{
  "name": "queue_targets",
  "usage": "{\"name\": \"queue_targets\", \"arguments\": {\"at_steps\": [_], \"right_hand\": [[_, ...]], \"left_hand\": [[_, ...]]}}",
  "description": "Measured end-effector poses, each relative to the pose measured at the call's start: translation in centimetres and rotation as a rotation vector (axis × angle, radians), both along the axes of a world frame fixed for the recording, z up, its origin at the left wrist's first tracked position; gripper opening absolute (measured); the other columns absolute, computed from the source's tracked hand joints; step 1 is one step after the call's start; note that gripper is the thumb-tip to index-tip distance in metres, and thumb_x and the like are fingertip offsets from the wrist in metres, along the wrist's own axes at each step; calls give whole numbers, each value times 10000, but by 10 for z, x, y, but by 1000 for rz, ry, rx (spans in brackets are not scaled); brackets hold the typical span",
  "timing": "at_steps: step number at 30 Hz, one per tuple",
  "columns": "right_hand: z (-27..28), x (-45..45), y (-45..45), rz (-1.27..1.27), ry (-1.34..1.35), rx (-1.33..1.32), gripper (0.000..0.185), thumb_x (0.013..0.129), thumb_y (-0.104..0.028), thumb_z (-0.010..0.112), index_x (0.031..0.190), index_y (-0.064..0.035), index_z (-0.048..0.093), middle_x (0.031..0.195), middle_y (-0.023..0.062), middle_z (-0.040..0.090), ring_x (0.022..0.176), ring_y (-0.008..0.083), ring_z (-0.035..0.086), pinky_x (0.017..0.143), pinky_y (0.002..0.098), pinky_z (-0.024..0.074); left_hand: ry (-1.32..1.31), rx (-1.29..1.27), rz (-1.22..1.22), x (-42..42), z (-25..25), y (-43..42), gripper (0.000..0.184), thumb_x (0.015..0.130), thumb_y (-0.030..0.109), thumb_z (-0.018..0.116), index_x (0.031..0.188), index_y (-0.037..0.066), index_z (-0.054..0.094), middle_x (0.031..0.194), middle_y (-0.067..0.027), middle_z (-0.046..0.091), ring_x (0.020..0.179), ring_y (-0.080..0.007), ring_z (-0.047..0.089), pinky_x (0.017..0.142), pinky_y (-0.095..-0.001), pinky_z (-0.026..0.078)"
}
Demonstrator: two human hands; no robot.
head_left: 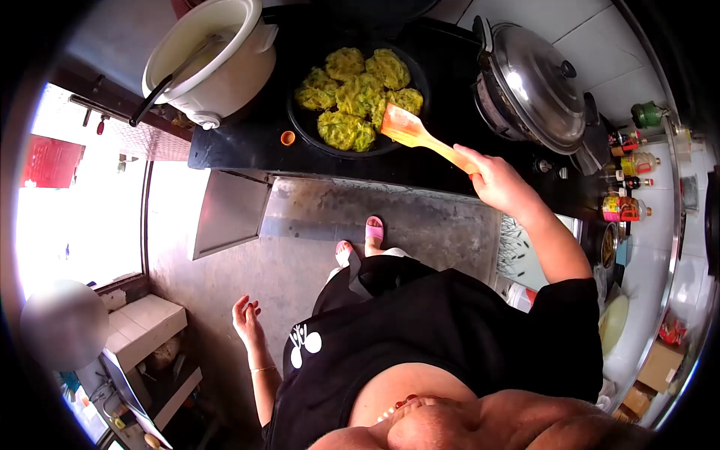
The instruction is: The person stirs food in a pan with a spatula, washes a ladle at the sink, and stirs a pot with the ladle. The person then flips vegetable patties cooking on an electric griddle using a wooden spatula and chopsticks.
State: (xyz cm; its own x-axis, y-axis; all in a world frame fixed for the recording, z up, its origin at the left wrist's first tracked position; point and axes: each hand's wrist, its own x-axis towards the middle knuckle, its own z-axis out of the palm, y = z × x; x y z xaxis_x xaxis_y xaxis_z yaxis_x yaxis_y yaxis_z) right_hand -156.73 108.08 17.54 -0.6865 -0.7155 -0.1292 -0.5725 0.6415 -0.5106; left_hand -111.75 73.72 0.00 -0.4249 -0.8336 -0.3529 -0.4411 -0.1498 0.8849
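My right hand (495, 180) is closed around the handle of a wooden spatula (405, 126). The spatula's blade reaches over the right front of a dark frying pan (352, 154), close to the vegetable patties (356, 96). Several of these yellow-green patties lie side by side in the pan; whether the blade touches one I cannot tell. Low at my left side, away from the counter, hangs my left hand (247, 319), its fingers loosely bent and apart, with nothing in it.
A cream pot (232, 79) with a ladle (154, 99) stands left of the pan. Near it lies a small orange cap (287, 138). On the right are a lidded steel pan (541, 86) and several bottles (626, 208). Below the counter a cabinet door (231, 214) stands ajar.
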Motion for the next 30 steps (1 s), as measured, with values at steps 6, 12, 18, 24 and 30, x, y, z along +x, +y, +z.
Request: {"name": "queue_targets", "arguments": {"at_steps": [6, 12, 18, 24, 30], "right_hand": [[28, -32, -13, 37, -201, 139, 510, 781, 43, 500, 1278, -68, 467, 851, 192, 635, 723, 302, 628, 674, 347, 484], [49, -39, -22, 252, 7, 252, 508, 775, 43, 480, 1277, -33, 461, 786, 191, 630, 661, 316, 626, 612, 379, 499], [91, -29, -72, -71, -466, 485, 537, 781, 32, 427, 1313, -45, 433, 716, 117, 600, 479, 158, 565, 450, 299, 472], [56, 30, -75, -399, -835, -108, 718, 794, 31, 448, 1439, -135, 179, 815, 96, 567, 527, 136, 557, 479, 272, 500], [5, 109, -104, -350, -954, -625, 823, 839, 59, 433, 1449, -200, -55, 866, 134, 584, 542, 122, 562, 482, 265, 506]], "left_hand": [[39, 47, -21, -43, 1, 16, 232, 906, 28, 466, 1126, -5, 531, 1089, -102, 567, 911, -183, 608, 760, -293, 500], [20, 83, -136, -62, -4, 8, 248, 902, 26, 456, 1140, -4, 520, 1095, -106, 572, 920, -186, 607, 777, -294, 496], [35, 117, -231, -72, -4, -26, 255, 892, 34, 453, 1131, -17, 524, 1099, -120, 576, 920, -192, 610, 779, -302, 499], [138, 283, -692, -133, 40, -41, 342, 907, 190, 471, 1179, -13, 511, 1180, -135, 555, 1020, -229, 581, 840, -347, 477], [468, 921, -1085, -254, 102, 45, 469, 917, 308, 456, 1274, 7, 417, 1338, -131, 428, 1188, -275, 457, 973, -402, 380]]}}
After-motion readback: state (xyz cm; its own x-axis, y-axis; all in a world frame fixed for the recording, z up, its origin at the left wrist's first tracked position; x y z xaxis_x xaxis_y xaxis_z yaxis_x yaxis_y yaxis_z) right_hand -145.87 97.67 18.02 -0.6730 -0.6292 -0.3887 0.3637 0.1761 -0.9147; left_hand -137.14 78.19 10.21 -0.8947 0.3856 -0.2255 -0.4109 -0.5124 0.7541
